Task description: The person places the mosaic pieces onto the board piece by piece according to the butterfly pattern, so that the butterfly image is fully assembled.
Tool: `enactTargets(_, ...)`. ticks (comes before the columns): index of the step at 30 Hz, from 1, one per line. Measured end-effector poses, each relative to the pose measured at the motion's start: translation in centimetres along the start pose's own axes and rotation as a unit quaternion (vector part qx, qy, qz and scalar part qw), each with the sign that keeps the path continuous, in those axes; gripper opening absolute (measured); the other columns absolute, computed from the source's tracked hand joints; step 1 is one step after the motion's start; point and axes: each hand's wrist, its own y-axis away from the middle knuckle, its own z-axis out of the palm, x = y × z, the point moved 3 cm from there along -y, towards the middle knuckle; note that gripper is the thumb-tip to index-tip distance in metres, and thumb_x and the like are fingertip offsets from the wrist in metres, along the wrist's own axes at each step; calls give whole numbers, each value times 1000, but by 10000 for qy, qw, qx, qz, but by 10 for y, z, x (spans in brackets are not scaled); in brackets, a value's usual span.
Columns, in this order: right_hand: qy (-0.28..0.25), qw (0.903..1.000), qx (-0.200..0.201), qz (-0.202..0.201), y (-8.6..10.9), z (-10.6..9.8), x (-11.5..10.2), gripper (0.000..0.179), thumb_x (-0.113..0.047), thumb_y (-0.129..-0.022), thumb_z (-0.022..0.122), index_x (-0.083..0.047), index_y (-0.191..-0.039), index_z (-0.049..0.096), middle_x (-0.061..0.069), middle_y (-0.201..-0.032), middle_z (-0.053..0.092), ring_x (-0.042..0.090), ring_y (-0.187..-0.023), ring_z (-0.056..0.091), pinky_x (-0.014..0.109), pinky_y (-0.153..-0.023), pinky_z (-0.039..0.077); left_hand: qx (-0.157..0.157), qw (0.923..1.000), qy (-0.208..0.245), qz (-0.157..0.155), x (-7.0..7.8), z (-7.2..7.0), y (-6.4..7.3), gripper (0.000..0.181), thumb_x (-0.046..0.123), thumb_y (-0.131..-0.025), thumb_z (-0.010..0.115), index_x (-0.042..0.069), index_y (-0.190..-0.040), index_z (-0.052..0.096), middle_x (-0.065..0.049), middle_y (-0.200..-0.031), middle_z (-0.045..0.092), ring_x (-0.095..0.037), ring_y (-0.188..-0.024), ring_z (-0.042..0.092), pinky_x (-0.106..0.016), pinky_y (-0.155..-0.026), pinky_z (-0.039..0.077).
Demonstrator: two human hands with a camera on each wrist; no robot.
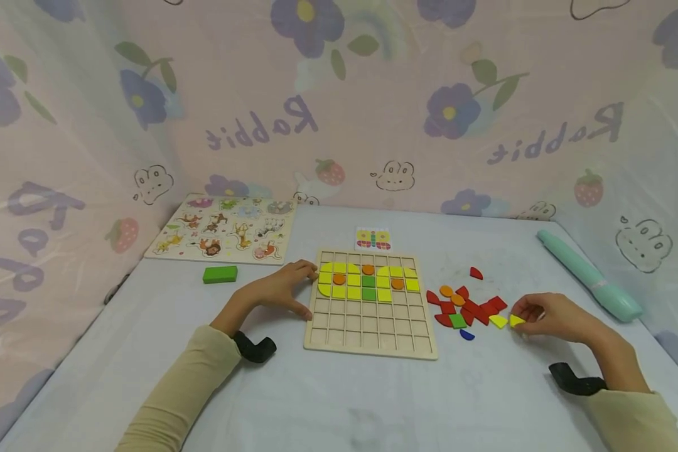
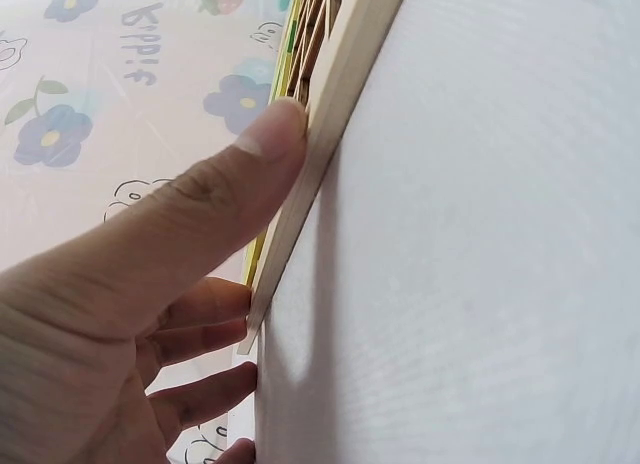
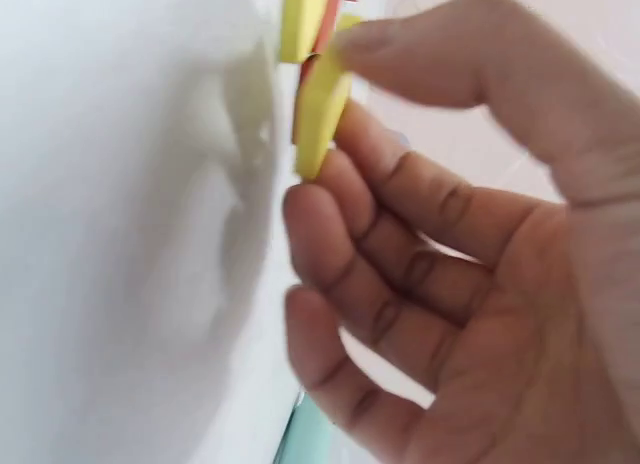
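Note:
A wooden grid board [image 1: 371, 326] lies mid-table, its upper rows filled with yellow, green and orange tiles. My left hand [image 1: 279, 287] rests against the board's left edge, thumb and fingers spread apart along it. In the left wrist view, the thumb [image 2: 240, 164] touches the wooden rim. To the right of the board, my right hand [image 1: 559, 319] pinches a yellow tile [image 1: 516, 321] between thumb and fingers. The right wrist view shows this yellow tile [image 3: 322, 109] held on edge above the table. Another yellow tile [image 1: 498, 321] lies just left of it.
Loose red tiles [image 1: 474, 311], with some orange, green and blue ones, lie between board and right hand. Behind the board is a butterfly pattern card [image 1: 373, 238]. An animal puzzle [image 1: 226, 229] and green block [image 1: 220, 274] sit left; a mint-green cylinder [image 1: 590, 276] lies right.

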Motion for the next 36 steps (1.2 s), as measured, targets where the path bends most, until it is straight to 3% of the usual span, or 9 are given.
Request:
enactTargets(5, -42, 9989, 382, -287, -12, -5, -20, 32, -19, -74, 77, -4, -98, 64, -3, -80, 58, 7, -71, 49, 19, -62, 48, -38, 10000, -20, -41, 1, 1, -1, 75, 40, -69, 81, 7, -127, 47, -11, -143, 34, -29, -135, 29, -45, -110, 26)
enactTargets(11, 7, 9941, 609, -893, -47, -1, -69, 27, -19, -75, 77, -9, -98, 65, -6, -82, 60, 13, -76, 52, 30, -70, 51, -18, 10000, 9, -51, 2, 0, -1, 75, 40, -69, 81, 6, -127, 47, -12, -143, 35, -30, -134, 29, -46, -110, 26)
enactTargets(16, -202, 9899, 387, -1346, -78, 9, -112, 26, -14, -75, 76, -10, -99, 66, -4, -86, 62, 16, -79, 55, 39, -75, 52, 36, 10000, -32, 6, 1, -1, -1, 75, 40, -69, 81, 6, -125, 47, -12, -143, 35, -29, -134, 29, -45, -110, 26)
enactTargets(20, -300, 9851, 151, -1686, -94, 20, -137, 26, -15, -76, 75, -10, -100, 67, -4, -89, 63, 14, -80, 55, 39, -76, 51, 32, 10000, -42, -2, 0, 0, -1, 75, 41, -68, 81, 7, -125, 47, -12, -143, 35, -29, -134, 29, -45, -110, 26)
enactTargets(27, -263, 9783, 49, -2055, -109, 39, -153, 23, -22, -76, 76, -13, -96, 68, -7, -87, 62, 12, -79, 56, 33, -73, 51, 9, 10000, 23, -15, 0, 0, 0, 75, 40, -69, 81, 6, -127, 47, -12, -143, 35, -30, -134, 29, -46, -110, 26)
enactTargets(36, -268, 9829, -88, -1819, -118, 52, -148, 22, -23, -75, 75, -15, -93, 66, -7, -84, 61, 12, -76, 54, 25, -69, 49, -15, 10000, -3, 10, 0, 1, 0, 75, 40, -69, 81, 6, -128, 47, -12, -143, 35, -29, -135, 29, -45, -110, 26)
